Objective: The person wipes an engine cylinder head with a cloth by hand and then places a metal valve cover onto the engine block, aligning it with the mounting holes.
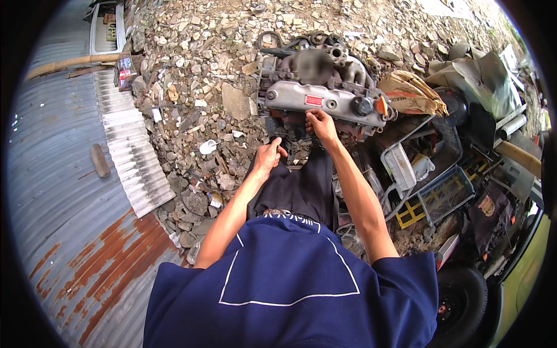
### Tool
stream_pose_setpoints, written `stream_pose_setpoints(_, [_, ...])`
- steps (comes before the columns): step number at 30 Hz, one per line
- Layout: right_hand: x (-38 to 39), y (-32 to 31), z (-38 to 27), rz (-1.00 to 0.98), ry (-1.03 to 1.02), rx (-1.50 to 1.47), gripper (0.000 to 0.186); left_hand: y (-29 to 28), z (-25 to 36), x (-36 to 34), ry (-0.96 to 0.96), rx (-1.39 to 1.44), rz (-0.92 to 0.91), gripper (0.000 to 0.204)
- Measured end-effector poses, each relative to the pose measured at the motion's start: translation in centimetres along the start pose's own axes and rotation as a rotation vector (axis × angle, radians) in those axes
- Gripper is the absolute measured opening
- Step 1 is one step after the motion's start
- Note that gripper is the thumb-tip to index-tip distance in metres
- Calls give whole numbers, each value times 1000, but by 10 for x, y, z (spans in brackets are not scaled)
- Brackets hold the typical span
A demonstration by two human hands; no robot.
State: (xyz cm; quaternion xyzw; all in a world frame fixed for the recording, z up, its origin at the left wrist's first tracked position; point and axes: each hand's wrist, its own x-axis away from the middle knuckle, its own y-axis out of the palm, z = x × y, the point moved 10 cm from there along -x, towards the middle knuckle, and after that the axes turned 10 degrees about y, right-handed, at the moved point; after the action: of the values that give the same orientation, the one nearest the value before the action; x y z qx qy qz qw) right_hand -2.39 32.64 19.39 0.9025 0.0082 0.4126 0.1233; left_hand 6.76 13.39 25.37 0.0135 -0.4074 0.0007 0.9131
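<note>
A greasy car engine point(293, 64) lies on the rubble ahead of me. Along its near side runs a silver valve cover point(296, 95) with a red label, a black cap point(361, 105) and an orange piece point(380, 107) at the right end. My right hand point(319, 125) is at the near edge of the cover, its fingers bent inward. Lower and to the left, my left hand point(268, 156) is curled close to the engine's dark lower side, above my knee. Whatever the fingers of either hand hold is too small or hidden to make out.
Corrugated metal sheets point(64, 174), partly rusty, cover the left side, with a bamboo pole point(75, 62) across them. To the right sit a brown paper sack point(409, 93), a blue-grey crate point(447, 194) and scrap parts. A black tyre point(461, 298) stands at lower right.
</note>
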Motion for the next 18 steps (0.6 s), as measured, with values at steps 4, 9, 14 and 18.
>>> stream_pose_setpoints(4, [-29, 47, -33, 157, -195, 524, 24, -42, 8, -18, -40, 68, 19, 53])
stream_pose_setpoints(9, [-49, 103, -59, 274, -427, 869, 23, -90, 16, -32, -52, 73, 54, 53])
stream_pose_setpoints(14, [-56, 129, -59, 331, -517, 1029, 21, -131, 26, -37, -65, 85, 73, 54])
stream_pose_setpoints(18, [-53, 144, -61, 318, -542, 1127, 22, -152, 23, -39, -68, 108, 76, 53])
